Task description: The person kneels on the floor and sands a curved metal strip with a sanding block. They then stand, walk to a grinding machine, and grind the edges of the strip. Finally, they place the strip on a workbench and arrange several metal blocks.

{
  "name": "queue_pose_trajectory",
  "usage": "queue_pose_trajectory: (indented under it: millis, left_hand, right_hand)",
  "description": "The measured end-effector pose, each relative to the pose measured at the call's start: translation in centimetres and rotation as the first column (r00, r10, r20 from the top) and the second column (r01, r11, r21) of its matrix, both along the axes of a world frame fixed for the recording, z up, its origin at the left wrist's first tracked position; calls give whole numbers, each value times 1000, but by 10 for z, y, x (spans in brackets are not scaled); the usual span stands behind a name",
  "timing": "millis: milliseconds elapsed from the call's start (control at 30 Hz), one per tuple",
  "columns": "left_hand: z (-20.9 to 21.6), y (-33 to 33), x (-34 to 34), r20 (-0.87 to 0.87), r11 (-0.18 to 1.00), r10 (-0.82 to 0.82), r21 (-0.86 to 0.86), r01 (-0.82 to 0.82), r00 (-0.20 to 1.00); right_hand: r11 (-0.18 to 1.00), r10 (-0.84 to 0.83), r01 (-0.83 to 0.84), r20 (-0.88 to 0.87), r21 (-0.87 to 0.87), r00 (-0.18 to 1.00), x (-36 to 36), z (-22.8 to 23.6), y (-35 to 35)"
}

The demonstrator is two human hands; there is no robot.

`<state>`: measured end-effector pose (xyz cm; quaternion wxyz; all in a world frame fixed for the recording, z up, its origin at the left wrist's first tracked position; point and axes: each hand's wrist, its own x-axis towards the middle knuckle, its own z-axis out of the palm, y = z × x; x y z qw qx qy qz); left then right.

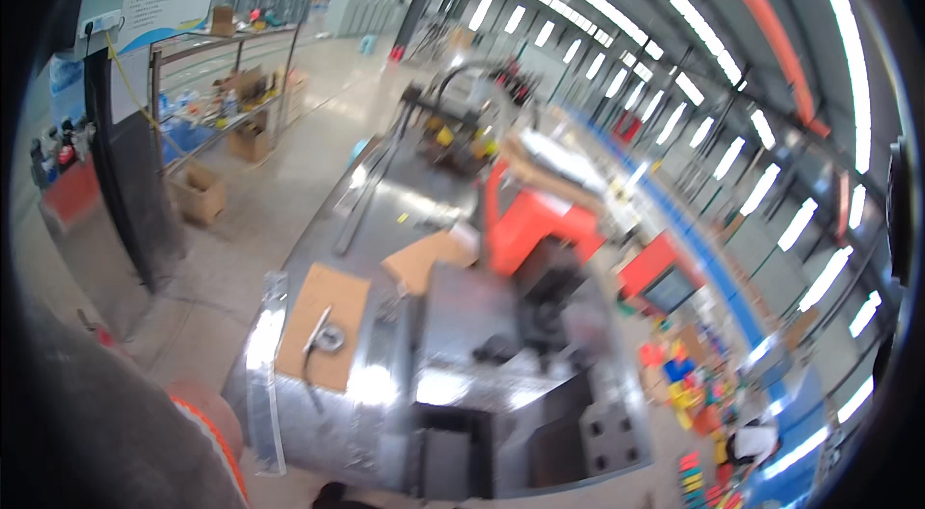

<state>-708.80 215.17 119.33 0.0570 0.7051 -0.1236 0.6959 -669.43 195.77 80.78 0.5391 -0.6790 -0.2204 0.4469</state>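
Note:
A grey sleeve [125, 422] with an orange edge fills the lower left, blurred. Neither my left hand nor my right hand can be made out. Closest to the sleeve is a metal-topped workbench [332, 446]. A brown cardboard sheet [342, 316] lies on it, and a round dial gauge [330, 338] with a thin rod rests on the sheet. Farther along the bench lies a second piece of cardboard [424, 259]. A dark machine fixture [549, 283] stands to the right, beside an orange-red machine housing [540, 225]. Black metal blocks [448, 456] sit at the near edge.
Several coloured bins and parts [689, 379] spread along the right, near a red-framed screen [665, 283] and a long blue conveyor or bench [713, 239]. At left are a shelf rack [226, 119], an open cardboard box [199, 196] and a dark post [120, 191].

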Motion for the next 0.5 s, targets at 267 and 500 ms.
queue_pose_trajectory:
  millis: [267,500]
  left_hand:
    - [14,-19,-34,33,969,201,137,-204,979]
    - [6,-2,-49,-8,946,300,132,-296,954]
  right_hand:
    - [994,96,-102,-163,-29,982,-34,-1,-8]
    - [975,144,-169,-165,-148,976,-24,-8,10]
